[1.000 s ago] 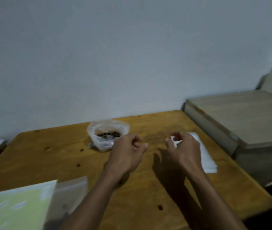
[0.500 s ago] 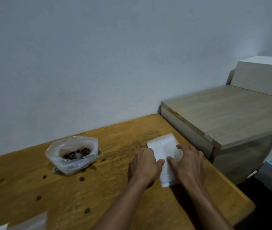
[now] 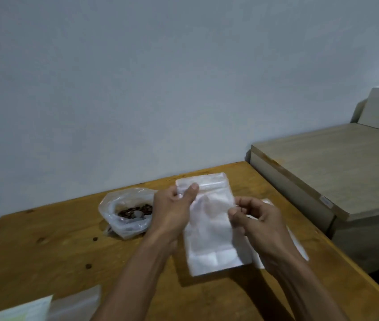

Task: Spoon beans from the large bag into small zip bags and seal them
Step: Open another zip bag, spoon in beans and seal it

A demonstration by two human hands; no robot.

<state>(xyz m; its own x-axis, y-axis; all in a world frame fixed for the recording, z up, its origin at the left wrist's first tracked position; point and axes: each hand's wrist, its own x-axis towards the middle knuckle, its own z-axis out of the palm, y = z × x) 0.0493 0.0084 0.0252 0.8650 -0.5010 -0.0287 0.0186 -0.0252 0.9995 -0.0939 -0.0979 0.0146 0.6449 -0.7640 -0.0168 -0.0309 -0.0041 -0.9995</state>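
The left hand (image 3: 172,214) pinches the zip bag (image 3: 211,225) near its top. The right hand (image 3: 257,224) pinches its right edge, holding it above the table (image 3: 45,256).

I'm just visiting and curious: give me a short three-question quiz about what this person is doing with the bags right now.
1. True or false: the small zip bag already has beans in it.
2. Which hand pinches the zip bag near its top strip? A) left hand B) right hand
3. Fill in: the beans lie in the large bag, which stands on the table to the ____ of the hands.

Key:
1. False; it looks empty.
2. A; the right hand holds its side edge lower down.
3. Left.
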